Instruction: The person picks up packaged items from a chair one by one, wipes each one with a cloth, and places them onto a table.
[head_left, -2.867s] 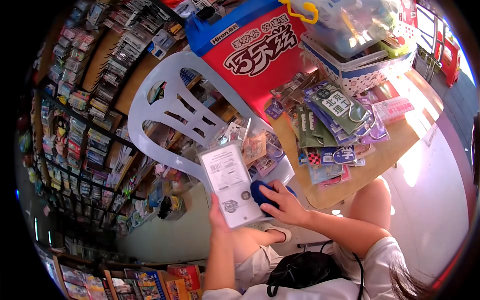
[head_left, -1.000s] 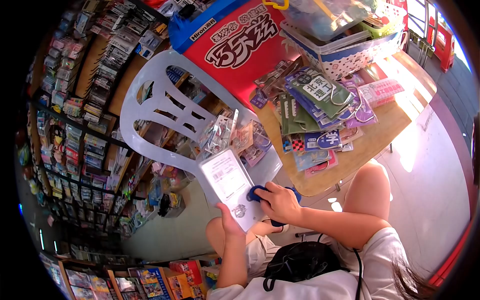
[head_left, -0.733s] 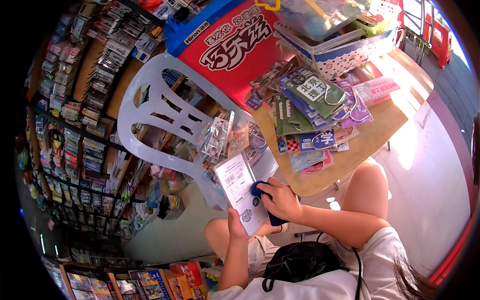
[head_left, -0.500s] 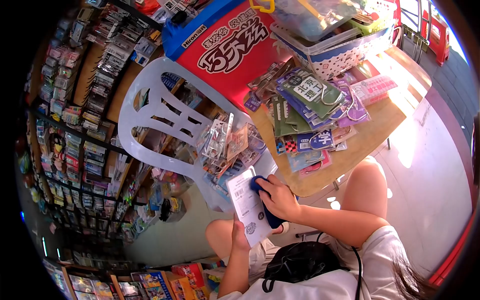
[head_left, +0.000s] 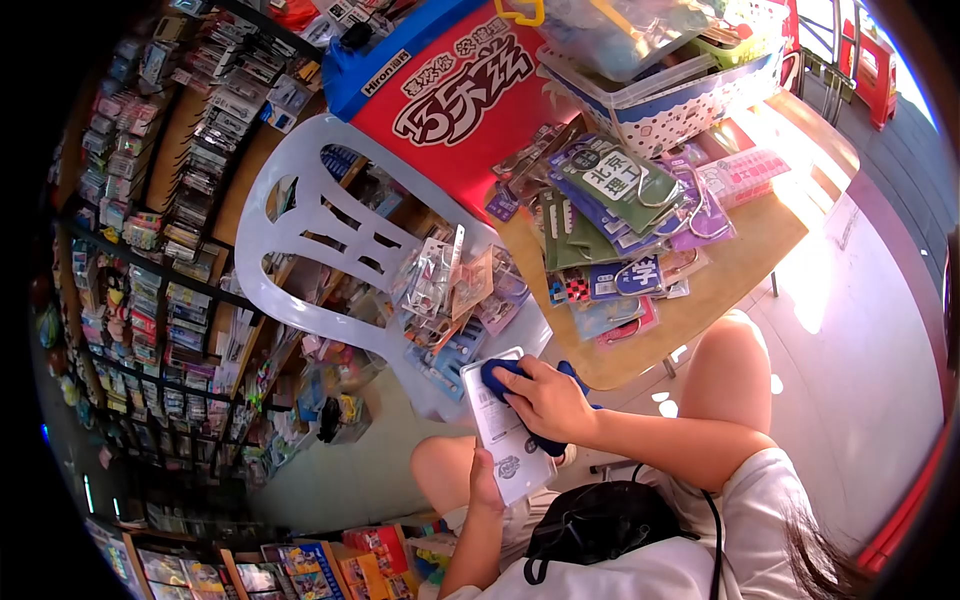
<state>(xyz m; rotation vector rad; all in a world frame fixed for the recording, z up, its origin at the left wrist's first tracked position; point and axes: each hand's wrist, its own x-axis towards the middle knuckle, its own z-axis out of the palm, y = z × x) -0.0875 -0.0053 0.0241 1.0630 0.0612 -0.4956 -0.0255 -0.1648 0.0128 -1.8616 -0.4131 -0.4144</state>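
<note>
Over my lap, my left hand (head_left: 485, 482) grips the lower left edge of a flat white package (head_left: 510, 465), thumb on its printed face. Small print shows on that face. A dark blue cloth (head_left: 497, 378) is bunched under my right hand (head_left: 552, 402), whose fingers press it against the upper part of the package. Part of the cloth hangs down along the package's right edge. A black bag (head_left: 605, 522) lies at my waist.
A wooden table (head_left: 735, 285) carries a pile of green and purple packets (head_left: 625, 190) and a dotted plastic basket (head_left: 690, 112). Beside it, a pale plastic chair (head_left: 252, 235) holds clear packages (head_left: 435, 280). A red box (head_left: 440, 90) stands behind; stocked shelves line the left.
My right hand and the cloth have slid left and slightly up across the package. The package has shifted a little right and down in my left hand, its top more covered.
</note>
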